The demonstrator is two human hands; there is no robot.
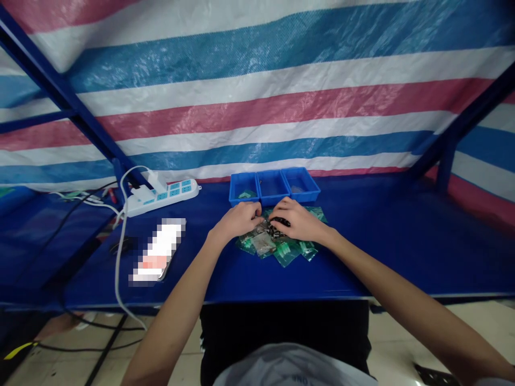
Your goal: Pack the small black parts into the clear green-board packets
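left hand [240, 219] and right hand [295, 220] are resting on the pile of small plastic bags [281, 246] mid-surface, before the blue bins [274, 185] | fingers curled, grip hidden, cannot tell | bags are likely handling light, limp, slippery; pinching an edge seems best

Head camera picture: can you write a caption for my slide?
Two hands, left and right, rest on a pile of small green packets before three blue bins on a blue table.
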